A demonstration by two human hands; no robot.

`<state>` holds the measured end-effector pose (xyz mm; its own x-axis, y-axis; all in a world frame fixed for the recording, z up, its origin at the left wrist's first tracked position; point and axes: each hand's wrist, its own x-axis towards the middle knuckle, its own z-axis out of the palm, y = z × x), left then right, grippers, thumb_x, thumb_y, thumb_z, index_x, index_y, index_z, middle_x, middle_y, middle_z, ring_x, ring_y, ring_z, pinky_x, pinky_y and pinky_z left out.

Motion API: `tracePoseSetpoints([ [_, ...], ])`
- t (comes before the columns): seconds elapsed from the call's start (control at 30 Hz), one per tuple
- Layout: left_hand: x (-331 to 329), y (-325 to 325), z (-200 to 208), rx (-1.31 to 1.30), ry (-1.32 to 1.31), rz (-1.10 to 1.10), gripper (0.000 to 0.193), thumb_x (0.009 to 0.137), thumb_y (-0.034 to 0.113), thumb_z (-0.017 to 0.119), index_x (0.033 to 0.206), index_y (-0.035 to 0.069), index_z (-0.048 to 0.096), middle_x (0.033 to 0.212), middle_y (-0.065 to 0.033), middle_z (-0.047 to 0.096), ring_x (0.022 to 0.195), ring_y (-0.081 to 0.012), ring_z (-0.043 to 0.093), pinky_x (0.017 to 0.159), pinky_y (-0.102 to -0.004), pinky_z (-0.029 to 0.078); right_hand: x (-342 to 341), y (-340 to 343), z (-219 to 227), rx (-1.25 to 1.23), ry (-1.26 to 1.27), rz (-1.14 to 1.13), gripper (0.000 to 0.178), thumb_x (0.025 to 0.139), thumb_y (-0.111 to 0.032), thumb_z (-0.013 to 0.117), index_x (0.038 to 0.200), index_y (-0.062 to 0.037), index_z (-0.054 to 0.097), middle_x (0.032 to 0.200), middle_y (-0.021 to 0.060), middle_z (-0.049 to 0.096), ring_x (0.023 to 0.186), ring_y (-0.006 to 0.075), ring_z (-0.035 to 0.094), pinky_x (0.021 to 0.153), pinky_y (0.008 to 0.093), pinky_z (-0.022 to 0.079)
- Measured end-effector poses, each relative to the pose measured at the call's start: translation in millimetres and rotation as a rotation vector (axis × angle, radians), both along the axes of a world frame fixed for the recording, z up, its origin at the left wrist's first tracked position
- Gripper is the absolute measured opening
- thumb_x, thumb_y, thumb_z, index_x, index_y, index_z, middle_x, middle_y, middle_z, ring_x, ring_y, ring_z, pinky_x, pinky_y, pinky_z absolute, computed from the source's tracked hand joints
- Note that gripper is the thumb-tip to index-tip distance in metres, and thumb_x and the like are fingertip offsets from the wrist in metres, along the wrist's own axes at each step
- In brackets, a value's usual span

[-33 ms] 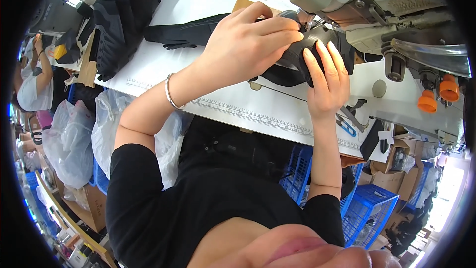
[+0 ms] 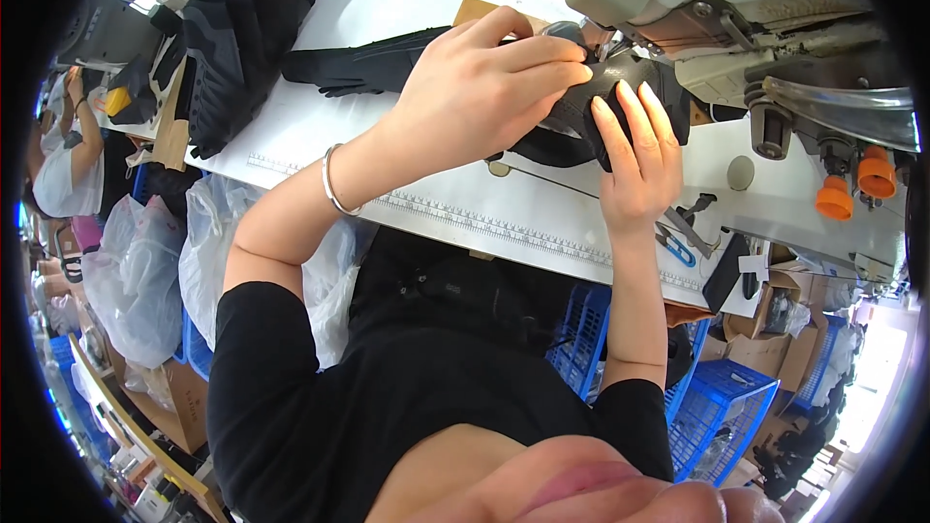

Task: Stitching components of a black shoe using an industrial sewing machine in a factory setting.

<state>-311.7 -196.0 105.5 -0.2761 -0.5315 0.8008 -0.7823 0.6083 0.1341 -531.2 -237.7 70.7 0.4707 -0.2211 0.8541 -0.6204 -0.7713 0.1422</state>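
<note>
A black, partly glossy shoe upper (image 2: 625, 69) lies on the white table under the head of a sewing machine (image 2: 668, 24). My left hand (image 2: 494, 77) comes over it from the left, fingertips pinched together on its edge close to the needle area. The exact spot it pinches is hidden behind the fingers. On the near right side, my right hand (image 2: 639, 140) rests with straight fingers lying flat on the upper; its thumb is out of sight. Left of my left hand, a flat black piece (image 2: 363, 63) stretches across the table.
A pile of black pieces (image 2: 232, 39) sits at the table's left. Along the front edge runs a printed ruler (image 2: 484, 223). Blue-handled snips (image 2: 678, 250) lie right of my right wrist. White plastic bags (image 2: 136, 281) and blue crates (image 2: 722, 412) stand below; another person (image 2: 73, 169) is far left.
</note>
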Motion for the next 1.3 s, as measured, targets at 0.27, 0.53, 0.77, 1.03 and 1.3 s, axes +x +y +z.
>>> tracePoseSetpoints([
  [0.27,1,-1,7,-0.029,-0.067,0.014,0.029,0.077,0.011,0.080,0.106,0.011,0.077,0.114,0.0017,0.073,0.102,-0.0238,0.063,0.083,-0.0361,0.056,7,12,3,0.007,-0.022,-0.017,0.029,0.078,-0.007,0.070,0.105,-0.0107,0.081,0.114,0.0055,0.075,0.101,0.0245,0.070,0.087,0.0355,0.059],
  [0.53,-5,-10,16,0.065,0.096,-0.052,0.016,0.077,0.005,0.079,0.092,0.005,0.075,0.091,-0.0062,0.072,0.087,-0.0242,0.067,0.075,-0.0345,0.057,4,8,4,-0.031,-0.026,0.024,0.026,0.075,-0.011,0.075,0.101,-0.0109,0.082,0.108,0.0011,0.077,0.099,0.0206,0.069,0.084,0.0337,0.060],
  [0.77,-5,-12,2,-0.025,0.054,-0.064,0.016,0.075,0.003,0.080,0.091,0.005,0.075,0.096,-0.0042,0.073,0.094,-0.0236,0.069,0.079,-0.0332,0.060,1,5,5,-0.037,-0.023,0.038,0.026,0.075,-0.011,0.075,0.101,-0.0112,0.082,0.108,0.0007,0.077,0.099,0.0198,0.069,0.084,0.0335,0.060],
  [1.03,-3,-18,-11,-0.239,-0.027,-0.048,0.021,0.071,0.004,0.082,0.091,0.004,0.075,0.098,-0.0041,0.073,0.094,-0.0243,0.069,0.078,-0.0327,0.060,1,7,5,-0.004,-0.027,0.035,0.027,0.073,-0.010,0.076,0.100,-0.0116,0.082,0.107,0.0005,0.077,0.098,0.0206,0.069,0.085,0.0353,0.061],
  [1.3,-5,-23,-16,-0.213,0.060,-0.047,0.019,0.072,0.002,0.081,0.089,0.004,0.074,0.094,-0.0042,0.071,0.089,-0.0236,0.067,0.073,-0.0332,0.057,5,4,5,-0.032,-0.029,0.038,0.027,0.073,-0.007,0.078,0.099,-0.0109,0.082,0.106,0.0016,0.077,0.097,0.0217,0.070,0.085,0.0340,0.060],
])
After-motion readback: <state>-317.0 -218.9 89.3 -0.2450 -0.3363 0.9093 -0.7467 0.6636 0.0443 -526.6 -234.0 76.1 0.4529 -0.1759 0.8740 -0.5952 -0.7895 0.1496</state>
